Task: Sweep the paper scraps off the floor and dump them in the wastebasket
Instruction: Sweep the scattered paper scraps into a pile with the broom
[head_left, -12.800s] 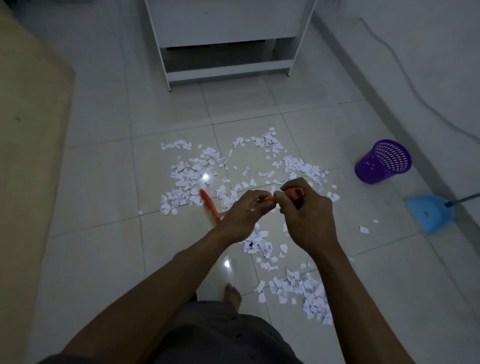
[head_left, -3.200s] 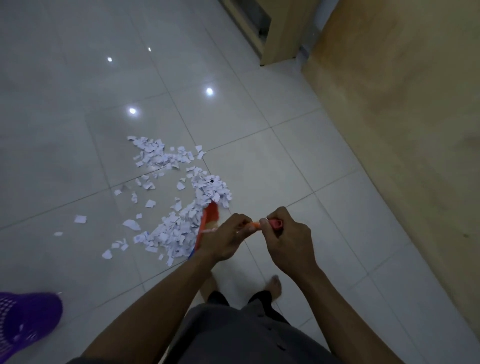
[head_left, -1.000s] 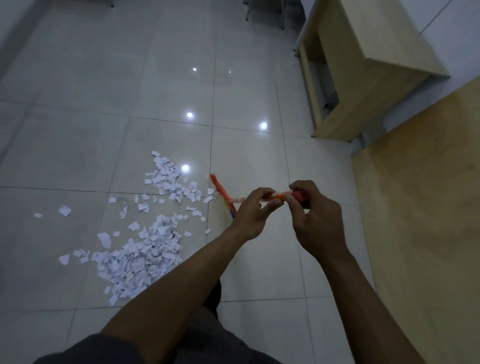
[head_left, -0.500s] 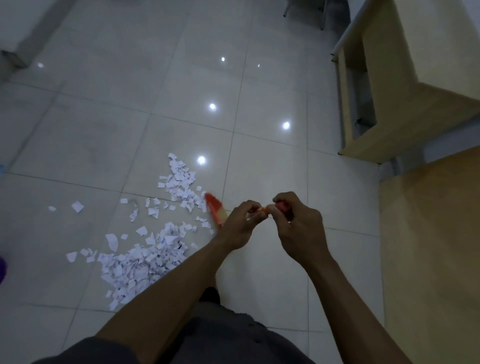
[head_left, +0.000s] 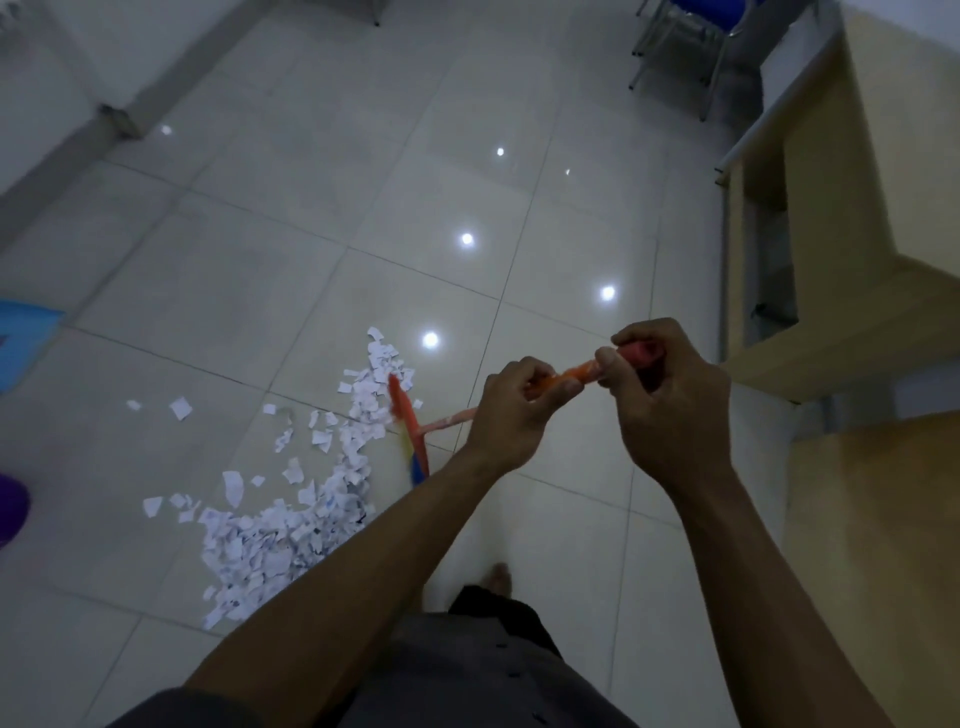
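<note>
White paper scraps lie in a loose band on the tiled floor, left of my arms. I hold an orange broom whose head rests on the floor at the right edge of the scraps. My left hand grips the orange handle lower down; my right hand grips its red top end. A purple wastebasket shows only as a sliver at the left edge. Above it lies a blue dustpan, also cut by the frame.
A wooden desk stands at the right, with a wooden panel below it. Chair legs are at the top right. A wall base runs along the upper left. My bare foot stands behind the broom.
The view has swung left, bringing the blue dustpan and wastebasket edge into view. The broom head has moved down along the scraps, which are bunched closer together. Both hands keep their grip.
</note>
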